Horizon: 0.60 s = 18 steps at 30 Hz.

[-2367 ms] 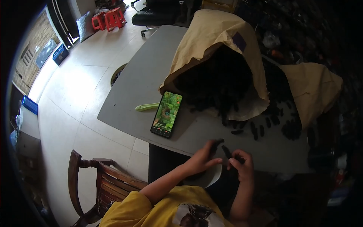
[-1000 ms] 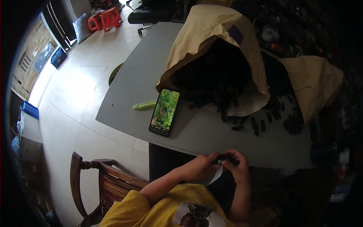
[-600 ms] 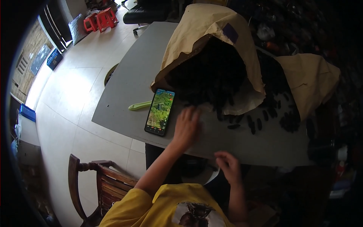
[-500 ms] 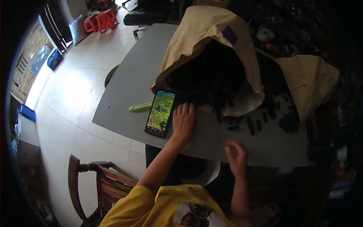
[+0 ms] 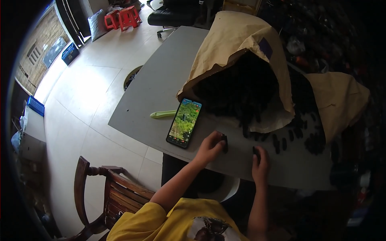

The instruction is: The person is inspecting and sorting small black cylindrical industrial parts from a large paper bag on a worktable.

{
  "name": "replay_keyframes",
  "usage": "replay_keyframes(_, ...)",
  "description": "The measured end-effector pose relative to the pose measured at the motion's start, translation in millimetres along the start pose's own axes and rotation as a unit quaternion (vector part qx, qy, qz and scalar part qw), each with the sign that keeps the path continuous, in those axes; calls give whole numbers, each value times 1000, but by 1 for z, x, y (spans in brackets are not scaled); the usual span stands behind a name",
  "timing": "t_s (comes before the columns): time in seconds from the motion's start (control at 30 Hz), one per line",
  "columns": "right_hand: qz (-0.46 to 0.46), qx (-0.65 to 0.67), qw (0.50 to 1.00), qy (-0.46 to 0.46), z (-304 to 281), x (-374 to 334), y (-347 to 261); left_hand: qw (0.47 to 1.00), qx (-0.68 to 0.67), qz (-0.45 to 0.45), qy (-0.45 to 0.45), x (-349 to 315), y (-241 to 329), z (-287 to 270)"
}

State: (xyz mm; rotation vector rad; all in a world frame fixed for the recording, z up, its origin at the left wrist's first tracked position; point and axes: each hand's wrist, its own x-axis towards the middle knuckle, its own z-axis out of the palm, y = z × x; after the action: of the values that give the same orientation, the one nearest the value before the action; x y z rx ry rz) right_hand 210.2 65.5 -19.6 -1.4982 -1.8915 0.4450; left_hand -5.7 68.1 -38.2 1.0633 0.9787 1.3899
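My left hand (image 5: 210,148) is closed on a small black oblong piece (image 5: 224,143) above the near part of the table. A little to its right, my right hand (image 5: 261,161) pinches another dark piece (image 5: 255,151) between thumb and fingers. Beyond both hands a large brown paper sack (image 5: 231,34) lies on its side, its mouth toward me. Many black oblong pieces (image 5: 241,86) fill it and spill out, several lying loose on the tabletop (image 5: 276,142). What exactly these pieces are is too dark to tell.
Left of the sack's mouth lies a phone (image 5: 184,122) with a lit green picture, beside a light green handle (image 5: 163,114). The grey table (image 5: 148,86) has a second brown paper piece (image 5: 341,100) at right. A wooden chair (image 5: 116,193) stands at lower left; red stools (image 5: 128,18) stand farther off.
My left hand has drawn back from the sack's mouth toward me and now holds a black piece. My right hand now shows a dark piece at its fingertips. The whole view has shifted slightly.
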Motion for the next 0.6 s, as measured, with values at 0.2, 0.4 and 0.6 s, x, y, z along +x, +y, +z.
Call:
replay_keyframes(0.2, 172, 419, 883, -123, -18, -28, -36, 987, 17, -160, -29, -12, 25, 24)
replay_keyframes(0.4, 206, 494, 842, -72, -26, -23, -67, 956, 203, 22, -209, -33, 42, 42)
replay_keyframes(0.6, 143, 361, 919, -68, -29, -23, -68, 960, 178, 31, -212, -39, 34, 45)
